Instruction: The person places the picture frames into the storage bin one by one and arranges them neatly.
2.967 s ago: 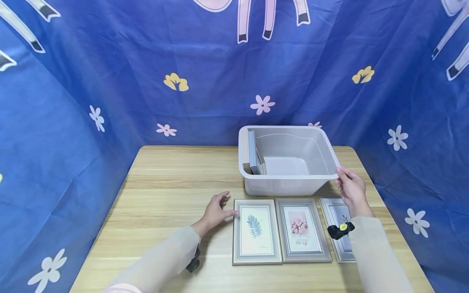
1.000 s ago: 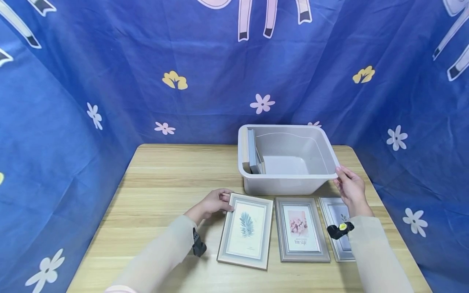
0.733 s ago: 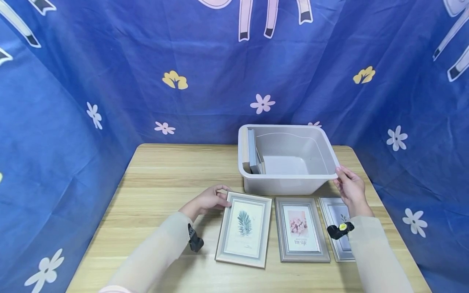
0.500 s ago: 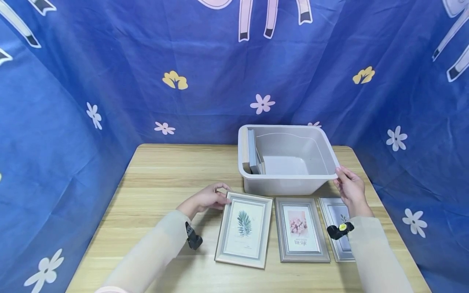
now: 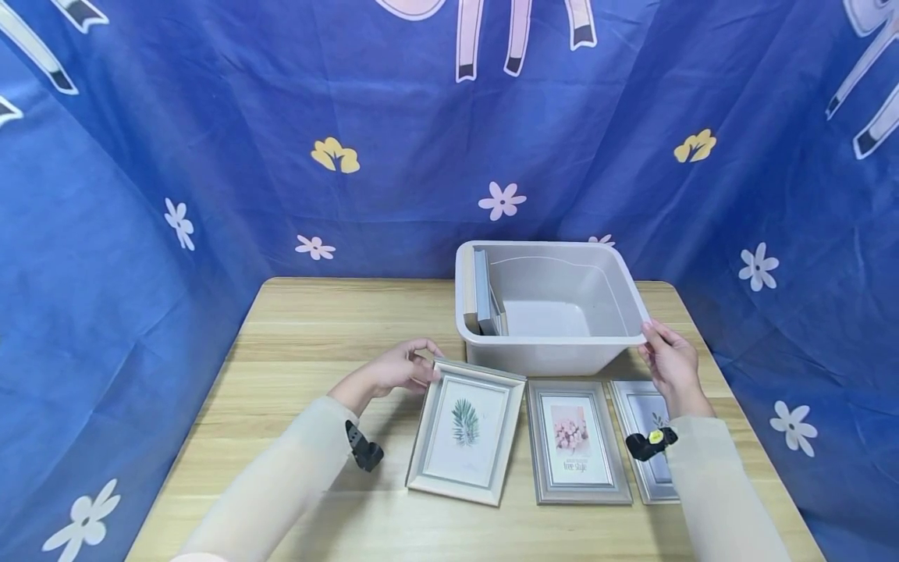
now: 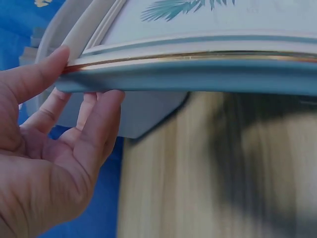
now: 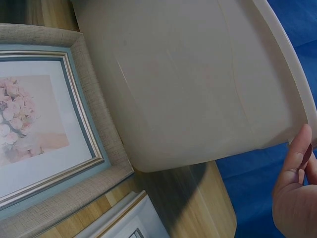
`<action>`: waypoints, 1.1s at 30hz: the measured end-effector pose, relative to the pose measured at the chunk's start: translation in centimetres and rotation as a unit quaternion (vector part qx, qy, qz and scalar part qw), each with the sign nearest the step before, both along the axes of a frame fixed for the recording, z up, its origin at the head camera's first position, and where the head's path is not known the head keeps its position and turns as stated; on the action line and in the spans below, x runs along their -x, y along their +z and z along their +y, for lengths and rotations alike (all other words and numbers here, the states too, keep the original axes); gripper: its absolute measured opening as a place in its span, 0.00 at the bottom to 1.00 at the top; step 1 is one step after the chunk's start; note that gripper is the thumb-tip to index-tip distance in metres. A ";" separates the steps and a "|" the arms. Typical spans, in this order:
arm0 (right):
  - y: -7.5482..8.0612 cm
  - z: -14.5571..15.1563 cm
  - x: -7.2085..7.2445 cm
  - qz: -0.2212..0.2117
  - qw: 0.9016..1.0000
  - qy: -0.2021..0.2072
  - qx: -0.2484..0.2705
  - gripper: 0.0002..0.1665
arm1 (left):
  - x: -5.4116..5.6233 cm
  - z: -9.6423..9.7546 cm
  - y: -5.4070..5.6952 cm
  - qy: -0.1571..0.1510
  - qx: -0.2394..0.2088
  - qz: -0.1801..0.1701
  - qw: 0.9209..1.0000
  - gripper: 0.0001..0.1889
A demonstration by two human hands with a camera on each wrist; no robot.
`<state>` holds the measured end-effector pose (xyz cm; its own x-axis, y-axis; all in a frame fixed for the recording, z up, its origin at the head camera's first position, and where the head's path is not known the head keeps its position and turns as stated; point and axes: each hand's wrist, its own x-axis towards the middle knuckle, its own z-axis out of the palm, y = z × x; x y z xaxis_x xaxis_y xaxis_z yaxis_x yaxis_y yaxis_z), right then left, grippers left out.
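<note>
My left hand (image 5: 400,371) pinches the upper left corner of a picture frame (image 5: 466,429) with a green leaf print, thumb on the face and fingers underneath. That frame's far end is tilted up from the table. In the left wrist view, its blue-grey side edge (image 6: 198,77) shows above the wood, with a shadow below. My right hand (image 5: 674,363) grips the near right corner of a grey plastic bin (image 5: 541,359), thumb on the rim. Inside the bin, several frames (image 5: 485,293) stand on edge against its left wall.
A frame with a pink flower print (image 5: 576,445) lies flat just right of the leaf one. Beyond it, another frame (image 5: 641,406) is partly covered by my right forearm. The wooden table (image 5: 337,312) is enclosed by blue patterned cloth (image 5: 393,172).
My left hand has taken hold of the leaf picture frame, drawn it left away from the flower frame, turned it slightly and raised its far end. My right hand stays on the bin.
</note>
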<state>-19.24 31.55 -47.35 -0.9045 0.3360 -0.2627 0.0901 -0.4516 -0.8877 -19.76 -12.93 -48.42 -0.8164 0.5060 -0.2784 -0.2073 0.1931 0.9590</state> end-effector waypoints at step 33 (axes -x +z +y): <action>0.1 0.1 -0.1 -0.001 1.000 0.000 -0.001 0.06 | -0.2 4.4 11.8 0.069 -0.137 0.107 0.982 0.13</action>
